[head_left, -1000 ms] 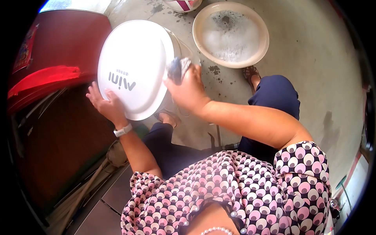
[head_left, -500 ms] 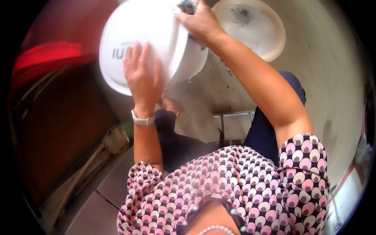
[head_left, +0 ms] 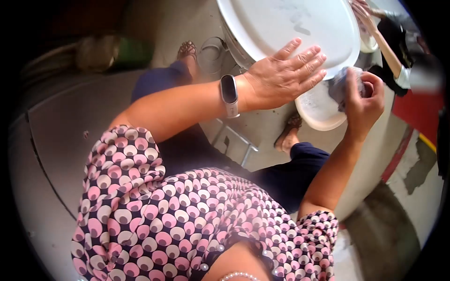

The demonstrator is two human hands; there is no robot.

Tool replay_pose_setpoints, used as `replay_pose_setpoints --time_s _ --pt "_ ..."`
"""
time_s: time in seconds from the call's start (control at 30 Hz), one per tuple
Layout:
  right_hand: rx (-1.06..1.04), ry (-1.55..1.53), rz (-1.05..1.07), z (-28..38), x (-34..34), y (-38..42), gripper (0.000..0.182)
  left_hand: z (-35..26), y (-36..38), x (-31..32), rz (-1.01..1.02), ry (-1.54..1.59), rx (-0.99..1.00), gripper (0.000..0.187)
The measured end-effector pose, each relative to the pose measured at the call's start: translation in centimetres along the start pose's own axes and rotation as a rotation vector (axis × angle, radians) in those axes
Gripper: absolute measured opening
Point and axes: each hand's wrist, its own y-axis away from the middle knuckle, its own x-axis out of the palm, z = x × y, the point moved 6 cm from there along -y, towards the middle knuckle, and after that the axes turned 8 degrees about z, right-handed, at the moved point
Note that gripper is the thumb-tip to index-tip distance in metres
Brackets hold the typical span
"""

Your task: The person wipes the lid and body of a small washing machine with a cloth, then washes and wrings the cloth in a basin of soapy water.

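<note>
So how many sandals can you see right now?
2: one sandal on the left foot, upper left of the picture; the other sandal on the right foot, beside the basin. The other person's feet may be hidden.

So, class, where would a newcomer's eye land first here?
Probably on the pink-spotted shirt, filling the bottom middle. Next comes the big white tub at the top, the left hand spread over its near edge. Right of that, the right hand grips a grey cloth, a basin partly behind.
</note>
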Motion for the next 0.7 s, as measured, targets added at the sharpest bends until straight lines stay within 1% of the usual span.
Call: replay_pose_setpoints --time_s 0.07,0.1,0.13,0.2,0.27,0.33,0.37,0.4,0.43,0.53,0.6,0.63,0.7 --pt "-0.334 -0.133 0.005 3.2 0.7 0.4 0.036 -0.2 0.1 0.2 -0.082 0.016 0.023 0.047" --pt "-0.398 -0.085 0.09 4.9 1.0 0.8 0.046 -0.1 0.1 0.3 -0.094 0.036 0.019 0.046" --pt "-0.451 -0.076 0.142 6.7 1.4 1.2 0.052 0.0 0.1 0.4 -0.106 0.036 0.001 0.046" --pt "-0.589 -0.091 0.272 8.2 2.4 2.6 0.055 -0.1 0.3 0.1 -0.139 0.02 0.009 0.046" --pt "-0.47 -0.264 0.431 8.3 3.5 3.5 0.051 0.0 0.3 0.2 -0.114 0.033 0.032 0.049" --pt "-0.492 -0.24 0.454 9.7 3.4 4.2 0.051 0.1 0.4 0.5 -0.115 0.082 0.029 0.053" --pt "-0.523 -0.267 0.514 10.3 3.6 4.7 0.054 0.1 0.3 0.6 -0.108 0.109 0.028 0.054" --pt "-0.553 -0.295 0.573 10.9 3.9 5.1 0.056 0.2 0.2 0.7 -0.108 0.11 0.028 0.054" --pt "-0.598 -0.303 0.589 11.3 3.7 6.0 0.059 -0.5 0.3 0.7 -0.106 0.05 0.027 0.054" --pt "-0.591 -0.28 0.764 12.1 4.7 6.8 0.062 -1.1 0.1 0.9 -0.097 -0.039 0.043 0.052" --pt "-0.586 -0.249 0.803 12.3 5.2 7.2 0.063 -1.7 -0.1 1.5 -0.111 -0.112 0.011 0.052" --pt "-0.585 -0.221 0.843 12.3 5.6 7.4 0.064 -1.9 -0.1 1.8 -0.102 -0.094 0.019 0.049" --pt "-0.58 -0.221 0.854 12.4 6.1 7.4 0.064 -1.7 -0.2 1.5 -0.094 -0.102 0.022 0.049"
